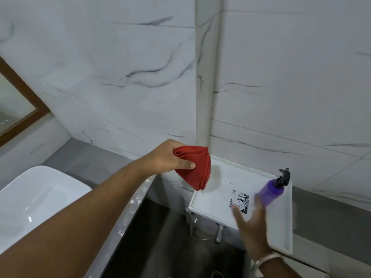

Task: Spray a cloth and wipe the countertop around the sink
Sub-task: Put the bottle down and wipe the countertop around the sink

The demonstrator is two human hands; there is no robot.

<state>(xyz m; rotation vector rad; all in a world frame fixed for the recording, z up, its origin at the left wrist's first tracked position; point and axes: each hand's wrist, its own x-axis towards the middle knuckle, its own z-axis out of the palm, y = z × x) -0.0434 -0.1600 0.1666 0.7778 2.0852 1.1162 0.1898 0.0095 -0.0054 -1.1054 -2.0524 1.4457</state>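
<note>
Right, biggest first. The counter [94, 163] is grey and runs along the marble wall from about 9 o'clock toward centre, carrying the white sink [38, 195] at 8 o'clock. A white shelf [281, 223] juts from the wall at 4 o'clock.

The spray bottle [271, 192] is on that shelf, purple translucent body, dark trigger head at 1 o'clock of it, tilted rather than upright. Looks like light plastic, rigid, probably smooth and a bit slick. Best hold is round the body just under the neck, with a finger free for the trigger. Can't tell how full it is.

The cloth [195, 167] is red, folded, soft and limp, hanging at centre frame above the shelf's near-left corner. It will flop, so a bunched pinch suits it.

The left hand [170, 157] has its arm stretched forward from 7 o'clock, grip pinched on the cloth's top folds, thumb pressed over them.

The right hand [253, 215] comes up from 5 o'clock, motion-blurred, fingers spread, near the bottle's base. Contact not clear; looks unheld.
</note>
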